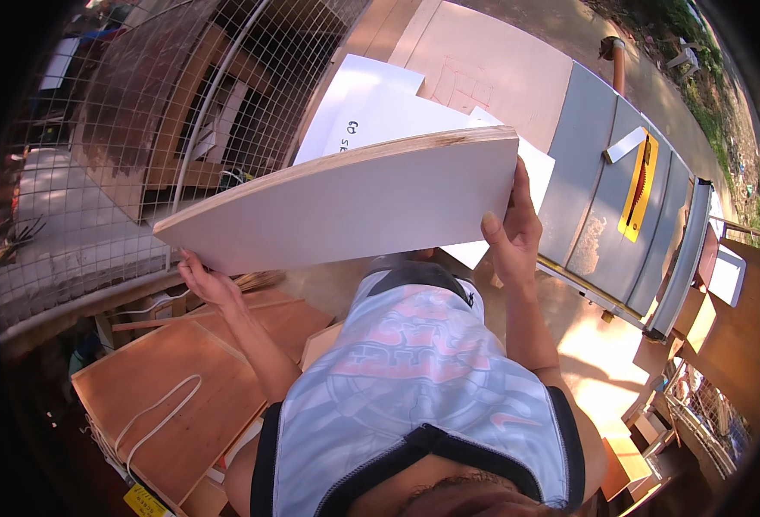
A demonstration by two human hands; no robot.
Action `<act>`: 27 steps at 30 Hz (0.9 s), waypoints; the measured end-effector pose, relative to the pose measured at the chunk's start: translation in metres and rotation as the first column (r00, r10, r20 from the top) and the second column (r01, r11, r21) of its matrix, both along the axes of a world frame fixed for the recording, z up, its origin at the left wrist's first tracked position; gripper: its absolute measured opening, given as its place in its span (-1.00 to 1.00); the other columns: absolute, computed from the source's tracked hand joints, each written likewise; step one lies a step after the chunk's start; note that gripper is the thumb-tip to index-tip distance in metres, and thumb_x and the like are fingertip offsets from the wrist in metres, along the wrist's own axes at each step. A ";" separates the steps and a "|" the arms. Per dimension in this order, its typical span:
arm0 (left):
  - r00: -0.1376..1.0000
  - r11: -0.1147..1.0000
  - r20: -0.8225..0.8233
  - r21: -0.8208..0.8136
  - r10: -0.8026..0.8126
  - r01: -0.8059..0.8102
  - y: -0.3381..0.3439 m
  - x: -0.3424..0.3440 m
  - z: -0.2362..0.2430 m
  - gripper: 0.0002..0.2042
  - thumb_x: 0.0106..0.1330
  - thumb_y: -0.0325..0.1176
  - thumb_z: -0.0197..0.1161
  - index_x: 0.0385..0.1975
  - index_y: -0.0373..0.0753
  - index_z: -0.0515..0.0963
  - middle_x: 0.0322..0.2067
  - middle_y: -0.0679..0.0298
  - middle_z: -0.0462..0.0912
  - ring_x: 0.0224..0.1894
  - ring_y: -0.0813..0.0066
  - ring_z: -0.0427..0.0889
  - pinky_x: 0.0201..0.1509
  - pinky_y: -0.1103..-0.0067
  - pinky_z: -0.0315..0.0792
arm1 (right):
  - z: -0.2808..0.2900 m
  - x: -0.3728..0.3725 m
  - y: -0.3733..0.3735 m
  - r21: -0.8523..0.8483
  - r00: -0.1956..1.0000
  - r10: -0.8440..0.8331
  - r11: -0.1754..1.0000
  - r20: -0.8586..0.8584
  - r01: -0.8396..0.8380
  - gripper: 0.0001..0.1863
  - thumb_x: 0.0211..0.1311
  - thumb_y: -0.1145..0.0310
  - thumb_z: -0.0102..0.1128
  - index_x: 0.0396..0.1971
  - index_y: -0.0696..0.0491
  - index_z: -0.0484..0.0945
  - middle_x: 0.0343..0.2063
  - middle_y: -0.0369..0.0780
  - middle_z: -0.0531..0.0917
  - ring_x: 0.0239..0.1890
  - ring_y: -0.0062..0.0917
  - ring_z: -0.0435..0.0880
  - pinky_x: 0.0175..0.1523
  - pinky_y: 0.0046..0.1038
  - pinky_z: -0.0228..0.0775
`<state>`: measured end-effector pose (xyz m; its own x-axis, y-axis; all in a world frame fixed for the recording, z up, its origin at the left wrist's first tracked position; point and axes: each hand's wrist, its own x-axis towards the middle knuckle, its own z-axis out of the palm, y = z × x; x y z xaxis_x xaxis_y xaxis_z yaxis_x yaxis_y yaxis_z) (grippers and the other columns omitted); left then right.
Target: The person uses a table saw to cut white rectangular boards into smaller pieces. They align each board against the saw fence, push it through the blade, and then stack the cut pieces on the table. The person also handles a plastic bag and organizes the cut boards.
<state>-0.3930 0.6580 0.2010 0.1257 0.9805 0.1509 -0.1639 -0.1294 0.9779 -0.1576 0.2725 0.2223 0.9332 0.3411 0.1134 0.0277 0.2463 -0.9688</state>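
A long plywood board [345,207] with a white face and bare layered edges is held up in front of my body, its right end a little higher. My left hand [208,280] grips its lower left corner, fingers partly behind it. Around the right end my right hand [518,228] is closed, with the thumb on the white face. Behind it, other white panels [358,90] lie on the work table, one with dark handwriting. The grey table saw [591,155] stands to the right, with a yellow insert [628,211] around a red blade [643,183].
A small white strip [625,145] lies beside the blade. The saw's metal rail [683,258] runs along its right side. A wire mesh fence [216,112] borders the left. Brown wooden panels [182,388] with a white cable [160,409] lie low at the left.
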 end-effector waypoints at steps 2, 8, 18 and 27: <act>1.000 1.000 0.012 -0.005 -0.006 0.006 0.002 0.005 -0.004 -0.69 0.51 -0.08 0.20 -0.28 -0.21 0.38 -0.23 0.31 0.46 -0.10 0.51 0.43 0.12 0.43 0.38 | -0.004 -0.002 -0.004 0.037 0.999 0.006 0.999 0.035 -0.007 -0.10 0.21 0.23 0.44 0.47 0.17 0.17 0.20 -0.15 0.41 0.31 -0.36 0.36 0.43 -0.26 0.13; 0.986 0.990 0.093 0.045 -0.140 0.136 -0.002 0.025 -0.007 -0.67 0.51 -0.04 0.19 -0.21 -0.22 0.39 -0.11 0.24 0.47 0.01 0.45 0.43 0.20 0.36 0.35 | -0.017 -0.005 -0.011 0.124 0.992 0.000 0.992 0.129 -0.016 -0.13 0.19 0.35 0.45 0.47 0.11 0.20 0.14 -0.20 0.43 0.24 -0.40 0.39 0.36 -0.31 0.21; 0.978 0.990 -0.188 -0.127 -0.088 0.065 0.023 0.034 -0.036 -0.62 0.50 0.01 0.19 -0.34 -0.22 0.43 -0.30 0.29 0.54 -0.20 0.51 0.53 -0.06 0.51 0.48 | 0.002 0.003 -0.014 -0.140 0.998 0.057 0.989 0.029 -0.052 -0.04 0.13 0.24 0.42 0.50 0.11 0.13 0.06 -0.18 0.44 0.20 -0.41 0.42 0.32 -0.32 0.24; 0.920 0.952 -0.321 -0.273 -0.226 0.138 0.036 0.054 -0.041 -0.55 0.50 -0.01 0.18 -0.06 -0.39 0.44 -0.06 0.03 0.59 -0.04 0.23 0.65 -0.01 0.34 0.62 | 0.014 0.004 -0.024 -0.173 0.994 0.106 0.979 -0.020 -0.108 0.05 0.07 0.04 0.41 0.51 0.10 0.09 0.05 -0.10 0.43 0.18 -0.29 0.42 0.33 -0.25 0.22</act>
<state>-0.3387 0.6942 0.1603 0.3067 0.9362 -0.1716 0.1904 0.1163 0.9748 -0.1538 0.2482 0.2363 0.8911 0.4525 0.0335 -0.0007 0.0753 -0.9972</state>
